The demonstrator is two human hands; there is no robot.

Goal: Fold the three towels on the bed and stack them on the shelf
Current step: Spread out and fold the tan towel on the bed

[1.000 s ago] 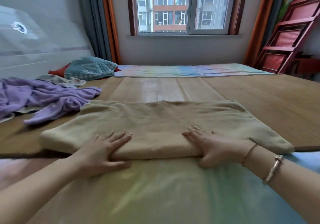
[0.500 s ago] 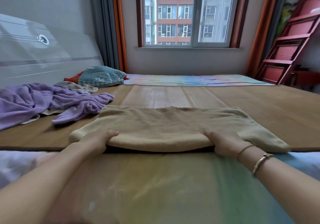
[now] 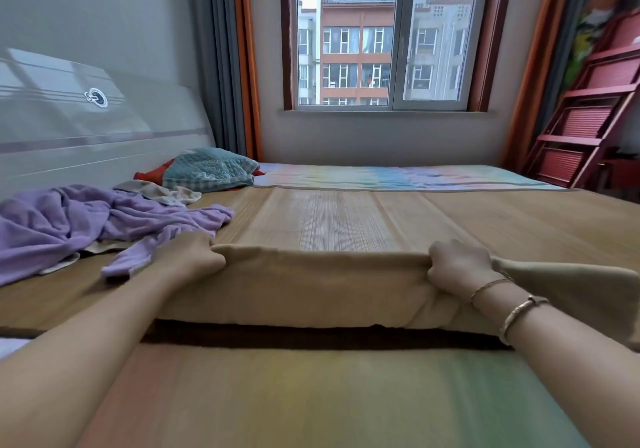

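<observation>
A tan towel [image 3: 311,288] lies folded across the near part of the bamboo mat [image 3: 346,215] on the bed. My left hand [image 3: 188,257] grips its far edge at the left end. My right hand [image 3: 457,267] grips the same edge toward the right, and a loose corner of the towel trails out past my right wrist. A crumpled purple towel [image 3: 69,222] lies to the left on the mat. A pale cream towel [image 3: 162,193] peeks out behind and under it.
A teal quilted pillow [image 3: 207,170] on something red sits at the head of the bed by the grey headboard [image 3: 86,128]. A red slanted shelf [image 3: 588,118] stands at the far right. A rainbow sheet [image 3: 311,395] covers the bed's near side.
My hands went from resting flat on the towel to gripping its near edge, then carried that edge up and away from me, folding the towel over. The camera has dropped lower and closer.
</observation>
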